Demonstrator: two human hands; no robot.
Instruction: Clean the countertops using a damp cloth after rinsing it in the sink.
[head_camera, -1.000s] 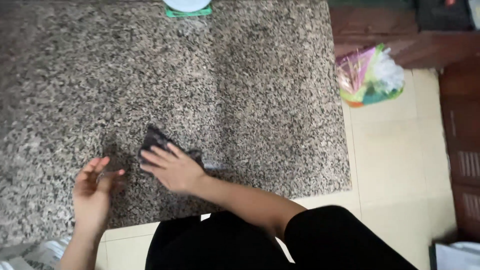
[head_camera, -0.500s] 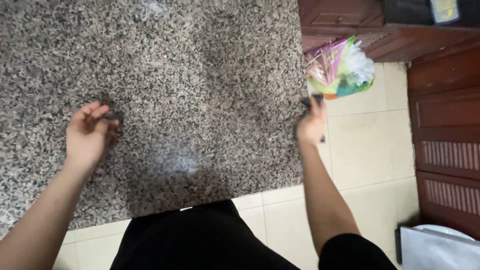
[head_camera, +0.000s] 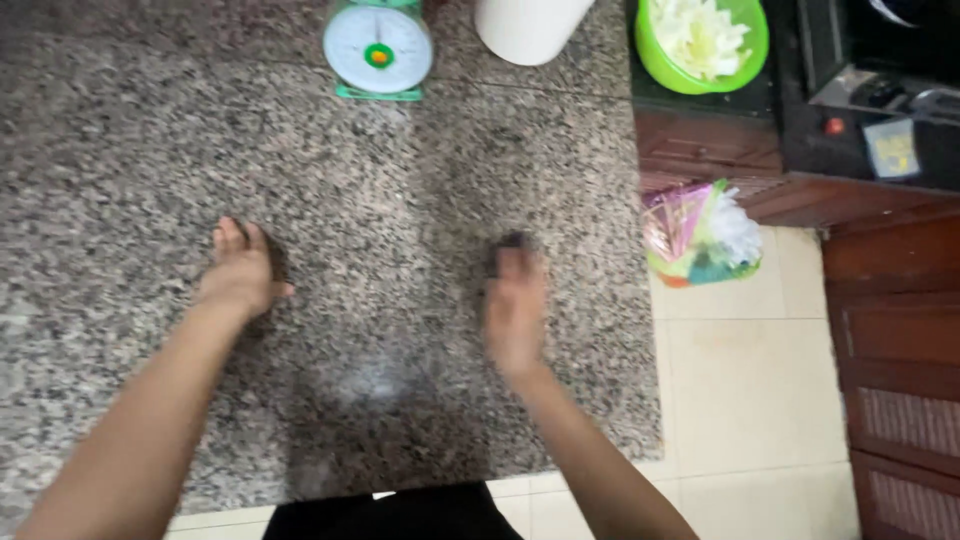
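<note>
Both hands over the speckled granite counter (head_camera: 150, 130): left hand (head_camera: 240, 272) palm-down, fingers together, touching the stone; right hand (head_camera: 516, 310) motion-blurred, finger state can't tell, something small and dark (head_camera: 514, 241) at its fingertips, unclear if gripped. Far edge holds a green dial scale (head_camera: 378, 48) and white cylinder (head_camera: 528, 26); green bowl (head_camera: 706, 42) on the side cabinet; colourful bag (head_camera: 700, 236) on the floor, well apart from the hands.

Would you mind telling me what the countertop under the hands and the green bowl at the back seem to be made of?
The countertop looks like polished granite: speckled grey, black and cream grain with a soft sheen. The green bowl is probably plastic, given its bright uniform colour and smooth thin rim, though that is not certain from here.
</note>
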